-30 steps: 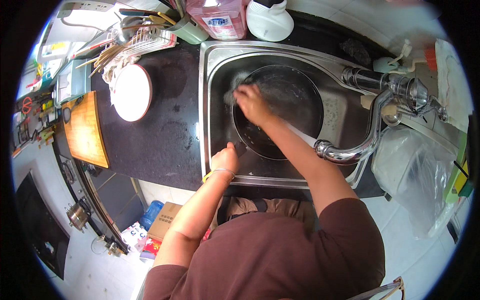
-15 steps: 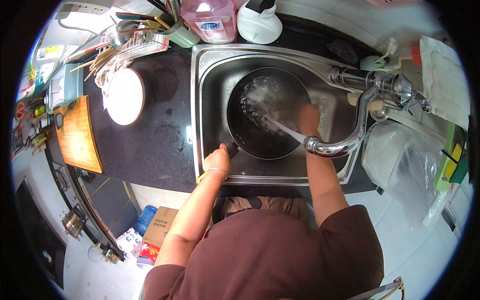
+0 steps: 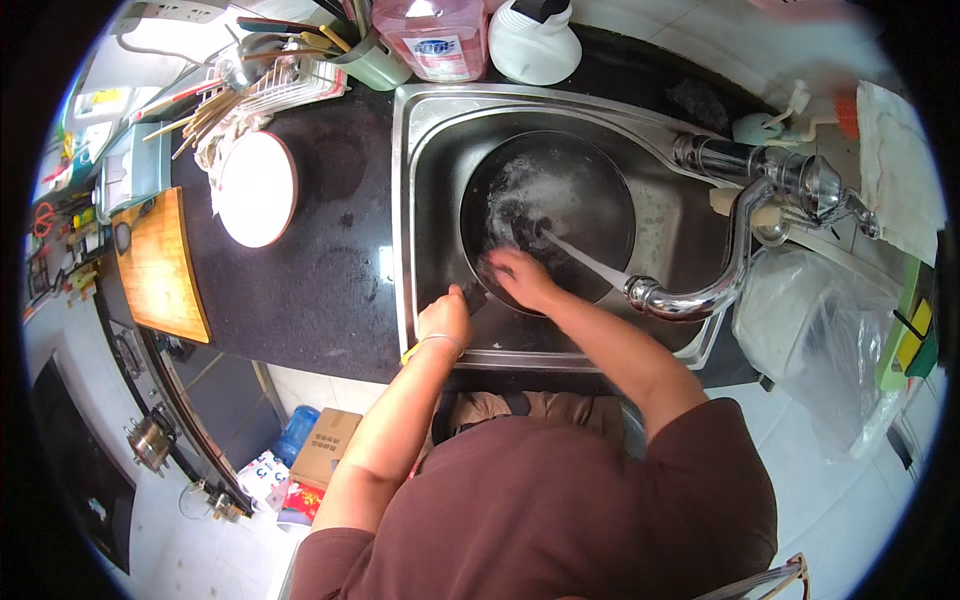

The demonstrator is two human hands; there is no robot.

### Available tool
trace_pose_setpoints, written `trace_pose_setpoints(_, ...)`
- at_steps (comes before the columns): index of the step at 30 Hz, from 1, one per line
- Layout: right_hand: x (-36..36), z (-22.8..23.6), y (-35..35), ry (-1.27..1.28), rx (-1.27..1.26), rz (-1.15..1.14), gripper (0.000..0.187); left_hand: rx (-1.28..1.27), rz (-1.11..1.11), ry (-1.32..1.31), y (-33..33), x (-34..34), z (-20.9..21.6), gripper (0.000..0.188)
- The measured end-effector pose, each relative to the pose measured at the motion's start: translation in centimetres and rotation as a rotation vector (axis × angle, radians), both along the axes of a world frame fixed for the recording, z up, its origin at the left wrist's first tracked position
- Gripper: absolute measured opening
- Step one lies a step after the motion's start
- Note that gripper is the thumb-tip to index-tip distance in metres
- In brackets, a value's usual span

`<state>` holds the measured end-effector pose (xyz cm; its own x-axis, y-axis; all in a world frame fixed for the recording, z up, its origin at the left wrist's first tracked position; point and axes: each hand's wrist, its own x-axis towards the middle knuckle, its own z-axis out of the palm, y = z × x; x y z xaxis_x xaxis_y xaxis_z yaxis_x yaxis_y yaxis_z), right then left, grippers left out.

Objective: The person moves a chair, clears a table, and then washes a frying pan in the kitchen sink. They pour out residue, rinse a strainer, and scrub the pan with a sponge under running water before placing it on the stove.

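Note:
A round black frying pan (image 3: 595,195) lies in the steel sink (image 3: 399,230), with churning water in it. Water runs in a stream from the curved chrome faucet (image 3: 690,300) into the pan. At the pan's lower left, my left hand (image 3: 446,318) is closed around its dark handle (image 3: 478,297). My right hand (image 3: 520,280) is inside the pan, against the inner lower-left side near the rim. Its fingers are blurred by motion and partly in the water, so whether they hold a scrubber or nothing is hidden.
On the black counter to the left are a white plate (image 3: 257,190) and a wooden cutting board (image 3: 165,265). Behind the sink stand a pink liquid bottle (image 3: 435,35) and a white jug (image 3: 535,45). A clear plastic bag (image 3: 830,340) hangs at the right.
My right hand has swept from the pan's right side to its lower-left side. My left hand stays on the handle, and water keeps running.

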<state>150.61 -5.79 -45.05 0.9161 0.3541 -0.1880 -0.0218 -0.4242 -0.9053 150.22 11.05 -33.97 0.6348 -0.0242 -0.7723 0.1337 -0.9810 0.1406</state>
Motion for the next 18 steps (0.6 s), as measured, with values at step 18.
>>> trace_pose_setpoints(18,-0.5,-2.9,-6.9,-0.219,-0.232,0.315,0.029,-0.048,0.041,-0.029,0.1,-0.1,0.0,0.018)
